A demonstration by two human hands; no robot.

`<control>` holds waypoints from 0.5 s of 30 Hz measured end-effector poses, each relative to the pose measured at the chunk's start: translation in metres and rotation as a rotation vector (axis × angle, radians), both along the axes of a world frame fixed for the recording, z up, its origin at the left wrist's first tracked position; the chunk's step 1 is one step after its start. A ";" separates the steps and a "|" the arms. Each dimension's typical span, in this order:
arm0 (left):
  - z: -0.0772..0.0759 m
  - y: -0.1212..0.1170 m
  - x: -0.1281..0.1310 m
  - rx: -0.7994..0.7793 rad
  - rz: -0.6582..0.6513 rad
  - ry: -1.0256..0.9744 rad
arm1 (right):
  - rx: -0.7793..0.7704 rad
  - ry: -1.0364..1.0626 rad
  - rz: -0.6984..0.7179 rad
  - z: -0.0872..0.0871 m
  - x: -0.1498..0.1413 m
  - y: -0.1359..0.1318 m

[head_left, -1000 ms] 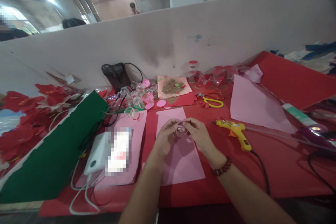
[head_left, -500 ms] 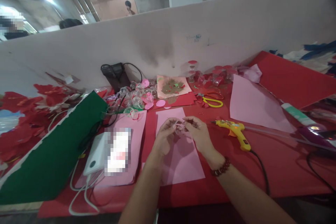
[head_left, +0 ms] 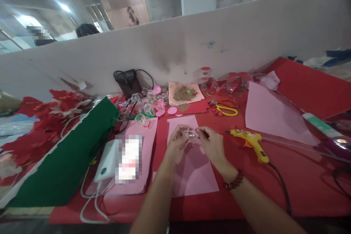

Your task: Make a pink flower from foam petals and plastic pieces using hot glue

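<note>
Both hands meet over a pink paper sheet [head_left: 192,168] in the middle of the red table. My left hand [head_left: 177,144] and my right hand [head_left: 212,143] pinch a small clear plastic piece [head_left: 190,134] between their fingertips, a little above the sheet. A bead bracelet sits on my right wrist. A heap of clear plastic half-shells and pink discs [head_left: 149,102] lies behind the hands.
A yellow glue gun [head_left: 251,140] with a black cord lies right of my hands. Yellow-handled scissors [head_left: 226,109] sit behind it. A green sheet [head_left: 63,157], a white power bank [head_left: 105,161] with cables and red fabric flowers [head_left: 35,124] fill the left. A grey partition runs behind.
The hands stay together on the clear piece, fingers shifting slightly. The camera view has tilted down and to the left a little, so everything sits lower and further right in the picture.
</note>
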State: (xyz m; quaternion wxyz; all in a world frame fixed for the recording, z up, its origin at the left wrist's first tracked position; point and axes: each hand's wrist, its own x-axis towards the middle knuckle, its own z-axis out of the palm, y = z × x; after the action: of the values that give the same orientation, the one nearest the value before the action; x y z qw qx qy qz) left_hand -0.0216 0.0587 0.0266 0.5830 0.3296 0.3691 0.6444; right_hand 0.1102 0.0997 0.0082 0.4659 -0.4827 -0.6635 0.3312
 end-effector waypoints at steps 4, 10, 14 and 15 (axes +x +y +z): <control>-0.001 -0.001 0.000 -0.046 0.038 -0.009 | -0.056 0.047 0.008 0.002 0.000 0.002; 0.005 -0.003 0.002 -0.141 -0.041 0.009 | -0.249 0.385 0.177 0.001 -0.003 0.007; 0.004 -0.002 0.000 -0.106 -0.013 0.016 | -0.385 0.559 0.250 0.004 -0.004 0.006; 0.002 -0.002 0.000 -0.096 -0.012 0.011 | -0.403 0.581 0.246 0.005 -0.004 0.006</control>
State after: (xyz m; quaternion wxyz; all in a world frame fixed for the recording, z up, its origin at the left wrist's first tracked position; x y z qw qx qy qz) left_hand -0.0219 0.0571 0.0285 0.5999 0.3070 0.4007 0.6207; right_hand 0.1062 0.1057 0.0133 0.4872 -0.3672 -0.4782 0.6317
